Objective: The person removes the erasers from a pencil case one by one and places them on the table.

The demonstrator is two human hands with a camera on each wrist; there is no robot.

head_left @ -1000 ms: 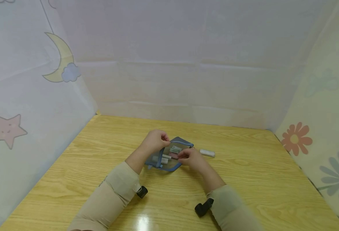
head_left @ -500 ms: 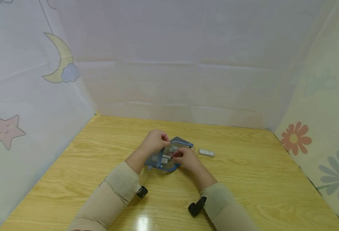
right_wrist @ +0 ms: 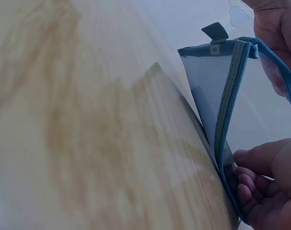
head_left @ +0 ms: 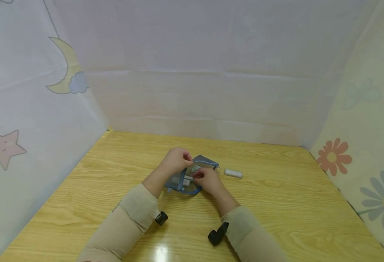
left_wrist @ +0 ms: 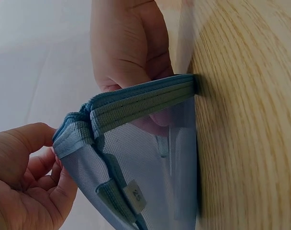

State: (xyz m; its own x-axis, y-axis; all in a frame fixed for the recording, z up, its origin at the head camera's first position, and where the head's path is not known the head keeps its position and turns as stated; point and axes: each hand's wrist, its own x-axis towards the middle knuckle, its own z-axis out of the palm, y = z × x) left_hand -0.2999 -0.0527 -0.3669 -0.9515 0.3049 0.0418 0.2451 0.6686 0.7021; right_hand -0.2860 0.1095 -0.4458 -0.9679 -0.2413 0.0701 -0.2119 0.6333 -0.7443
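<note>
Left hand [head_left: 176, 159] pinching, right hand [head_left: 211, 179] curled (forearms [head_left: 123, 220] angled inward).

In your left wrist view the pouch [left_wrist: 131, 155] looks like fine, see-through mesh, edged with ribbed woven tape [left_wrist: 145, 103]. Your desk [head_left: 293, 203] is wood-grained and smooth, glossy enough to show a bright patch at the bottom middle of the head view. Your sleeves [head_left: 116, 229], lower left and lower right, look like matt cloth; the wrist cameras [head_left: 217, 236], black plastic. You can't tell cloth from paper in the creased backdrop [head_left: 185, 98] above.

Creased pastel walls [head_left: 179, 102]; printed moon [head_left: 72, 62], star [head_left: 5, 147], flowers [head_left: 332, 157]; wood-grain table [head_left: 296, 203], bright reflection [head_left: 161, 251].
</note>
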